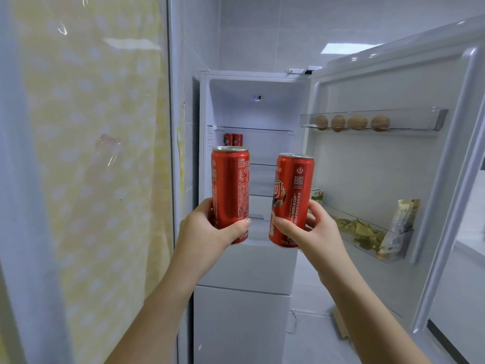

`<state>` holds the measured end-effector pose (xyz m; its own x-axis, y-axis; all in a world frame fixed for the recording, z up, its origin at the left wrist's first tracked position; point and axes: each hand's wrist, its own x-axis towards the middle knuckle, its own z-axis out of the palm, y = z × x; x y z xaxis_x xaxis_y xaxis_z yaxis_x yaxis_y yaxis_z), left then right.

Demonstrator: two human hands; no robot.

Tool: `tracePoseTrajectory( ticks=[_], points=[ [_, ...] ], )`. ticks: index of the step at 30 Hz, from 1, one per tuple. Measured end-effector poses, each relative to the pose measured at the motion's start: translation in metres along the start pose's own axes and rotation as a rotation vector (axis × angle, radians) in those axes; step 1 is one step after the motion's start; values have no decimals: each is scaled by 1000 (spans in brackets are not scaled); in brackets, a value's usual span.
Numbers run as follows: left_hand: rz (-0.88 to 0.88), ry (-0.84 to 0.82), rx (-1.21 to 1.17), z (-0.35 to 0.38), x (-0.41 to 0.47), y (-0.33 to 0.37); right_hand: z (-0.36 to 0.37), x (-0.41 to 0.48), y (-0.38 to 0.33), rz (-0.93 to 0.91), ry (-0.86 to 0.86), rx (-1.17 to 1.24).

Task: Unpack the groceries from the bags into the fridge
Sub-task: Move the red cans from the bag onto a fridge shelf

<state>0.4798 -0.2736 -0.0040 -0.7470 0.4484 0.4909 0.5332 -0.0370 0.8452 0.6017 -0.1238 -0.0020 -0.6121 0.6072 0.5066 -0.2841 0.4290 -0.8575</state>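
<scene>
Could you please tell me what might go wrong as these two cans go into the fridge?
The left hand grips the left can and the right hand the right can low, near the base, so either tall can could tip or slip. The two shelved cans stand at the back left; sliding new ones in might knock them over.

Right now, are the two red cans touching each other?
Apart. The head view shows a clear strip of the white fridge interior between the left can and the right can, from top to bottom.
</scene>
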Motion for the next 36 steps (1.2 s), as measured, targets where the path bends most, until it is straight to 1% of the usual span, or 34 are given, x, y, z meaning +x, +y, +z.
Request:
tracePoseTrajectory(
  ticks=[7,12,20,29,36],
  points=[
    [7,-8,21,15,62,-41,18,56,40,6,29,-28],
    [27,-39,23,23,134,-69,42,121,66,-9,45,-46],
    [63,-85,16,27,248,-112,82,219,106,-23,118,-56],
    [60,-129,1,49,323,-150,104,291,153,17,142,-66],
    [30,-101,32,86,383,-186,104,358,202,25,144,-61]
  ],
)
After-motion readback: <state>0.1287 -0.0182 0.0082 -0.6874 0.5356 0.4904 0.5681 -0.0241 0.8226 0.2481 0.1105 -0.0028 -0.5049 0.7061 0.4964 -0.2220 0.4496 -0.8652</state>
